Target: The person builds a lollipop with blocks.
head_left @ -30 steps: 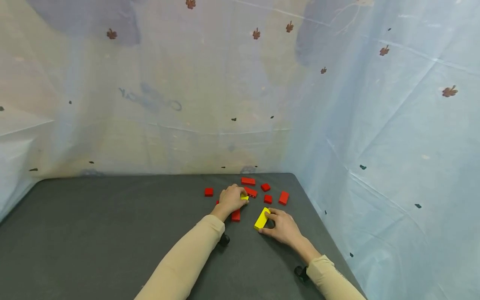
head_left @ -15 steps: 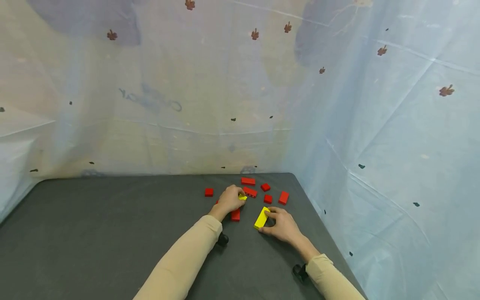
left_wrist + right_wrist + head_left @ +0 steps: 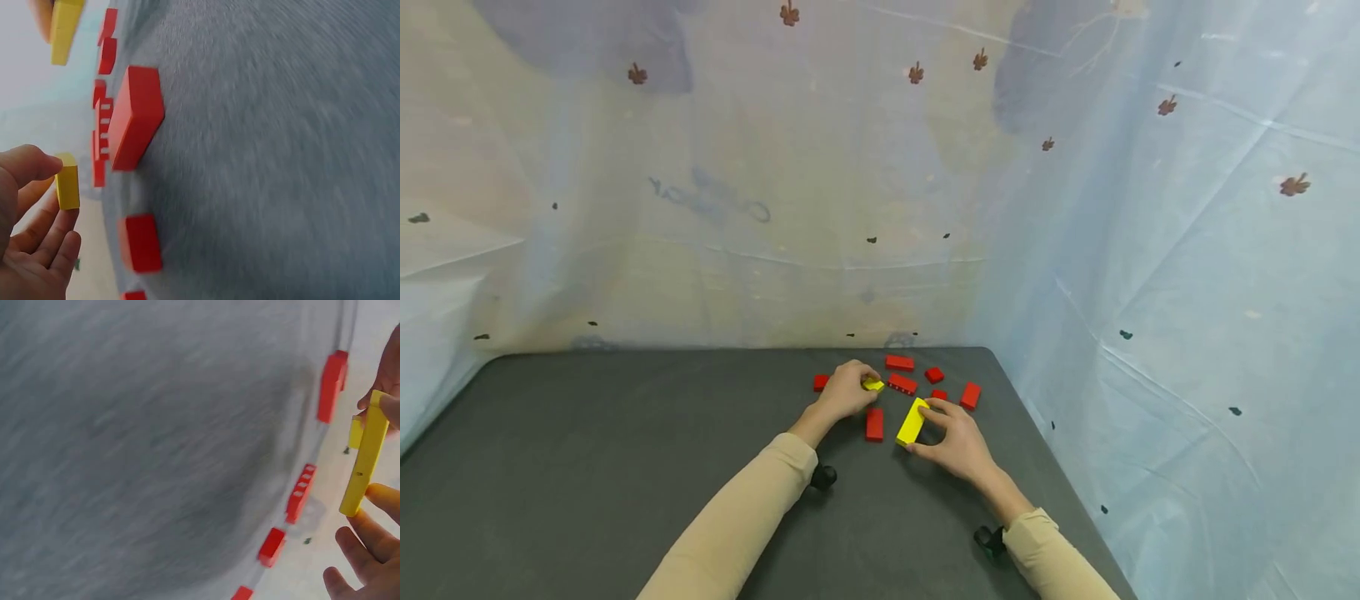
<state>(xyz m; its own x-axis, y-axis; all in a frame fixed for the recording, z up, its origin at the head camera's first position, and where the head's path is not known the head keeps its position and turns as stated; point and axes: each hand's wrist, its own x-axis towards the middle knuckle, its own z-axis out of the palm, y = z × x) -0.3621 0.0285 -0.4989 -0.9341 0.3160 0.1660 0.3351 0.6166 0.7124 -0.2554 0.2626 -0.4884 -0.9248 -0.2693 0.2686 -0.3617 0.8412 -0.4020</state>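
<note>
Beige sleeves, wrinkled cuffs, rounded black wrist cameras.

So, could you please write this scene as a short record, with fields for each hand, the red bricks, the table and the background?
Left hand: pinches the short yellow brick
Right hand: holds the long yellow brick by its two ends
Red bricks: at least seven visible, scattered on the table
Red brick nearest the person: lies left of the long yellow brick
Table: dark grey
Background: pale sheet with brown leaf shapes
</note>
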